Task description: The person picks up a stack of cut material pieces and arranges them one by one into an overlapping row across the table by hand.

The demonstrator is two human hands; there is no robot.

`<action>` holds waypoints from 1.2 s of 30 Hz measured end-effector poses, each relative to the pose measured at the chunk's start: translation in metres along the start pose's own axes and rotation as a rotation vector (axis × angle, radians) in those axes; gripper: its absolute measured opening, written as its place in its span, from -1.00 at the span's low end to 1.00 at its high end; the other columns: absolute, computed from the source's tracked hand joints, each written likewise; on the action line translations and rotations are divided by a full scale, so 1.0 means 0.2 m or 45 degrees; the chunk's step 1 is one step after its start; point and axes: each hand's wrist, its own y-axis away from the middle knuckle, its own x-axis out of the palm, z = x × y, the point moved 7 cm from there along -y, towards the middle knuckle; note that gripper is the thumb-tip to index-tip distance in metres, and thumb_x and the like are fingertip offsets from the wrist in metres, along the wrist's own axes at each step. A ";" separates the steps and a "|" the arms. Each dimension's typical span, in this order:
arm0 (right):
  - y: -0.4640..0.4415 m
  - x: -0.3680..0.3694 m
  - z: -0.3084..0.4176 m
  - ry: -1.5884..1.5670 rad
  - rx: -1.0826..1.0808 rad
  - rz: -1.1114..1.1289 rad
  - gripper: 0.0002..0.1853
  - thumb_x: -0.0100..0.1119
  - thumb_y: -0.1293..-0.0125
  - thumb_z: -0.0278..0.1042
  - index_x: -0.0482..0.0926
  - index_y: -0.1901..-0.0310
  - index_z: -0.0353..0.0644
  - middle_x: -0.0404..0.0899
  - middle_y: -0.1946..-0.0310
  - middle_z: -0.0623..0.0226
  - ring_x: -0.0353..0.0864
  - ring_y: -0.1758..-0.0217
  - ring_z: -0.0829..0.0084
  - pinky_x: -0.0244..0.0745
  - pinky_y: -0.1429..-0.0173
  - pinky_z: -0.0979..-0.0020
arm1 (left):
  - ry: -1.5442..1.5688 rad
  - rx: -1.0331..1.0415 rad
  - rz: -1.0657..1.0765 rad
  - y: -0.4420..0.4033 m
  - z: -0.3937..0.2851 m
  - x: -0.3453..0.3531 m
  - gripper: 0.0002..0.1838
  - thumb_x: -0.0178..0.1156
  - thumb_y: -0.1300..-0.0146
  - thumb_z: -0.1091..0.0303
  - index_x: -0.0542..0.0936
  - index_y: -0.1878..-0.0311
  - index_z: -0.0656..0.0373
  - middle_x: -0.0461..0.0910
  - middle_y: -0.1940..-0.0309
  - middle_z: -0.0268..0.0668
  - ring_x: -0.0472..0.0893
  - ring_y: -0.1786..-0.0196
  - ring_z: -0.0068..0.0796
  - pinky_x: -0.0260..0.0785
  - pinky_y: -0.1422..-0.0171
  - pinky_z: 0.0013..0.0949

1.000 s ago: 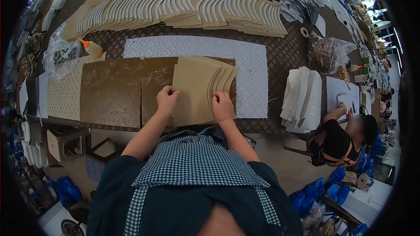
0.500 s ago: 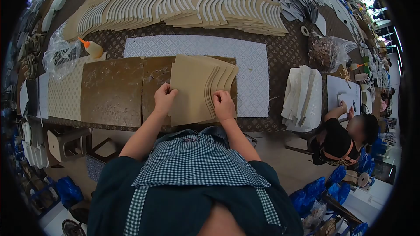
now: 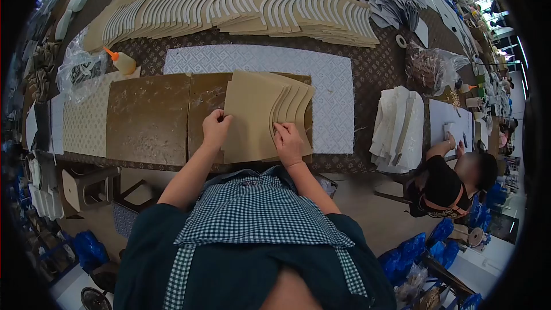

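A fanned stack of tan sheets (image 3: 248, 116) with curved right edges lies in front of me on a brown board (image 3: 148, 117). My left hand (image 3: 216, 130) pinches the left edge of the stack between thumb and fingers. At the curved edges, the fingers of my right hand (image 3: 289, 142) are closed on the upper sheets. How many sheets either hand grips is hidden. Several more curved edges fan out to the right, beyond my right fingertips. Beneath the board lies a white patterned sheet (image 3: 333, 103).
A long row of overlapping tan pieces with white curved strips (image 3: 229, 8) spans the back. A glue bottle with an orange tip (image 3: 123, 63) and a plastic bag (image 3: 80, 72) stand left. White pieces (image 3: 399, 129) lie right, near a seated co-worker (image 3: 447, 186).
My right hand has moved slightly left and down along the curved edges, from the fanned sheets to the upper ones. My left hand stays at the left edge.
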 end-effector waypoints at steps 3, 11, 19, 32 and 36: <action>0.00 0.00 0.01 0.010 0.005 -0.002 -0.77 0.18 -0.21 -0.40 0.63 0.09 -0.08 0.50 0.22 0.30 0.56 0.16 0.24 0.51 0.15 0.27 | 0.064 0.036 -0.035 -0.01 0.00 -0.03 -0.81 0.25 -0.11 0.40 0.60 0.24 0.29 0.61 0.46 -0.38 0.53 0.39 -0.62 0.40 0.22 -0.47; 0.00 -0.01 0.01 0.014 0.015 0.010 -0.77 0.18 -0.21 -0.40 0.63 0.08 -0.07 0.50 0.23 0.31 0.56 0.16 0.25 0.51 0.16 0.28 | 0.100 0.041 -0.039 -0.04 0.04 -0.06 -0.85 0.25 -0.11 0.42 0.58 0.28 0.28 0.60 0.45 -0.40 0.53 0.38 -0.65 0.40 0.22 -0.49; 0.01 0.00 0.00 0.019 0.013 0.032 -0.69 0.16 -0.15 -0.45 0.62 0.04 -0.05 0.50 0.19 0.31 0.55 0.12 0.25 0.52 0.13 0.27 | 0.142 0.061 -0.040 -0.04 0.05 -0.06 -0.85 0.24 -0.12 0.43 0.56 0.27 0.28 0.59 0.44 -0.40 0.52 0.38 -0.66 0.40 0.23 -0.51; 0.00 -0.01 0.01 0.022 0.001 0.031 -0.70 0.15 -0.16 -0.46 0.62 0.04 -0.08 0.50 0.17 0.30 0.56 0.12 0.22 0.51 0.12 0.26 | 0.116 0.098 -0.062 -0.06 0.05 -0.09 -0.84 0.25 -0.11 0.42 0.56 0.27 0.29 0.59 0.44 -0.39 0.53 0.37 -0.64 0.41 0.21 -0.49; 0.01 0.00 0.02 0.049 0.007 0.049 -0.66 0.15 -0.16 -0.47 0.60 -0.01 -0.05 0.50 0.15 0.29 0.55 0.10 0.21 0.51 0.12 0.26 | 0.101 0.089 -0.056 -0.07 0.07 -0.09 -0.82 0.26 -0.10 0.40 0.57 0.27 0.29 0.60 0.44 -0.38 0.54 0.38 -0.63 0.41 0.21 -0.48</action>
